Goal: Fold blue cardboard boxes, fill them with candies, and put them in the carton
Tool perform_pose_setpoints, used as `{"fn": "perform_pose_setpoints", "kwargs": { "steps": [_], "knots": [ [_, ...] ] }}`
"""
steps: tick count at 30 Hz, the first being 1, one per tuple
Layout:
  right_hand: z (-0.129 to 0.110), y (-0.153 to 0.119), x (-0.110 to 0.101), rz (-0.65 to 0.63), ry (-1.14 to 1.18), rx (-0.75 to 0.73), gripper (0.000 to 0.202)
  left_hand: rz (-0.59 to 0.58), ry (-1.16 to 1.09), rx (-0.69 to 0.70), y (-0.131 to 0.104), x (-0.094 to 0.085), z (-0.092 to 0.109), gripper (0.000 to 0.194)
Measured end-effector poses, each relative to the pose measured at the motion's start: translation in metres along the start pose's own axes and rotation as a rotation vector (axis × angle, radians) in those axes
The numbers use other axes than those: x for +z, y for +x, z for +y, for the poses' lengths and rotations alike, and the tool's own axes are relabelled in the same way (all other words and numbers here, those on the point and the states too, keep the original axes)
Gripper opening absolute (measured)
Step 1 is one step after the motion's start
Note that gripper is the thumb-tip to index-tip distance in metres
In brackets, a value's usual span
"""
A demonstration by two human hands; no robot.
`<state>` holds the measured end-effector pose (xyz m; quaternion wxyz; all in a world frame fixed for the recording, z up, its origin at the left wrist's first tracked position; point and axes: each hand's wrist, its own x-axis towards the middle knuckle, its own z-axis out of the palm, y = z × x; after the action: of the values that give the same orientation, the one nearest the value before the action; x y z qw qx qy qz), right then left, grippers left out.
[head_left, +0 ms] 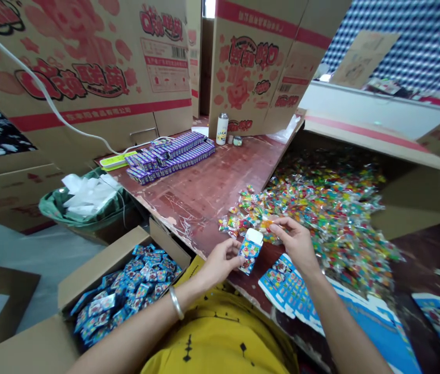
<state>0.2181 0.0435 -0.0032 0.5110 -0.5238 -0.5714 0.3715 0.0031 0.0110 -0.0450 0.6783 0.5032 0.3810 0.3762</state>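
Observation:
My left hand grips a small blue candy box by its sides, its white top flap raised. Just to the right, my right hand pinches at a small clear packet of coloured candies on the edge of the heap. Behind and beyond that hand spreads a large pile of candy packets, spilling out of a carton onto the table. Flat blue box blanks lie fanned out beneath my right forearm.
An open carton of filled blue boxes stands below the table at left. Purple boxes are stacked on the red-brown table. A white bottle stands behind, and a green bag-lined bin is at left. Large printed cartons wall the back.

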Motion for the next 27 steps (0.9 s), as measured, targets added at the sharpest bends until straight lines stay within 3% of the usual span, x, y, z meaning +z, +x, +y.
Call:
{"fn": "perform_pose_setpoints", "kwargs": {
  "steps": [5,9,13,16,21,27],
  "knots": [
    [-0.011,-0.013,0.014,-0.008,-0.139,-0.107,0.015,-0.003,-0.027,0.075,0.003,0.01,0.007,0.03],
    [-0.022,-0.016,0.009,-0.114,-0.357,-0.19,0.018,0.045,0.011,0.131,0.0,0.012,0.015,0.025],
    [-0.037,-0.017,0.004,-0.036,-0.443,-0.318,0.019,0.085,0.108,0.182,-0.005,0.015,0.02,0.022],
    [-0.042,-0.019,0.006,-0.097,-0.509,-0.394,0.019,0.085,0.12,0.207,-0.008,0.018,0.022,0.022],
    [-0.043,-0.025,0.009,-0.26,-0.503,-0.361,0.02,0.123,0.057,0.205,-0.014,0.022,0.025,0.043],
    [-0.045,-0.033,0.011,-0.202,-0.445,-0.344,0.022,0.085,0.051,0.237,-0.02,0.025,0.029,0.059]
  ]
}}
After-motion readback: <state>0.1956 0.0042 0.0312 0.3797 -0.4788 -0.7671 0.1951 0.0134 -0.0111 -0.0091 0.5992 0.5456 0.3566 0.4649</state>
